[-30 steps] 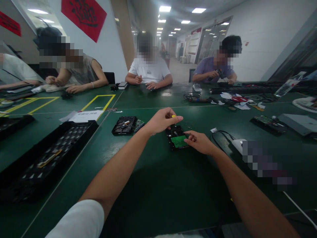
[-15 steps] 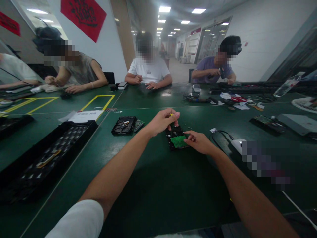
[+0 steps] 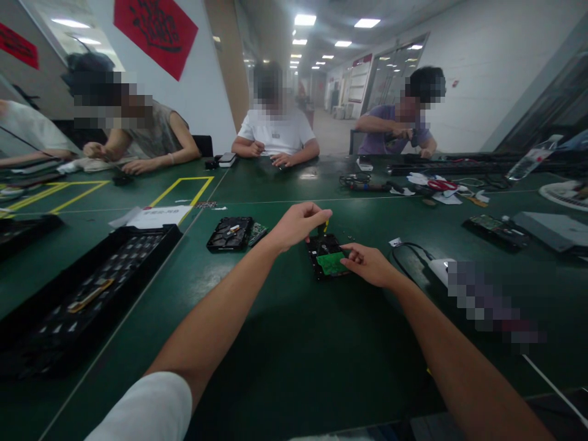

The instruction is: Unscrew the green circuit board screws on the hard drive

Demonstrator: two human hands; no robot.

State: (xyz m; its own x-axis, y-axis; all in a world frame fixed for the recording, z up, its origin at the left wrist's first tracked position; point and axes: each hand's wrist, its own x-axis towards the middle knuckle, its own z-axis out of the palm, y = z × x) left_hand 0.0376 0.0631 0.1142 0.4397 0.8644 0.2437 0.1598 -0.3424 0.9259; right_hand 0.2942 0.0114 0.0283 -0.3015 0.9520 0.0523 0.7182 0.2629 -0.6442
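**Near field.** Both forearms are extended over the green table (image 3: pixel 294 361). The hard drive (image 3: pixel 321 250) lies flat on the table between the two hands, with its green circuit board (image 3: pixel 331 263) facing up.

**Right hand.** The right hand (image 3: pixel 367 264) is laid on the drive's right edge, with the index finger reaching onto the board and the other fingers curled. It cannot be told whether the edge is gripped or only pressed down.

**Left hand.** The left hand (image 3: pixel 298 225) is closed above the drive's far end, with the fingertips pinched on a small yellow-handled screwdriver (image 3: pixel 326 227). The shaft points down toward the drive. The tip is hidden, so contact with a screw cannot be confirmed.

**Step in hand.** The step is judged to be the working of a screw at the far end of the board while the drive is braced.

**Requirement for the next move.** The tip must be seated squarely in the screw head. The tool must be held upright and the drive kept from sliding under the turning force.

**Middle field.** A second drive (image 3: pixel 229 233) with a loose board (image 3: pixel 258 231) just beside it lies to the left. A black compartment tray (image 3: pixel 92 288) is placed further left. A white power strip (image 3: pixel 438 266) lies to the right.

**Far field.** Three co-workers (image 3: pixel 275 131) are seated along the far side of the table, well apart from the drive.
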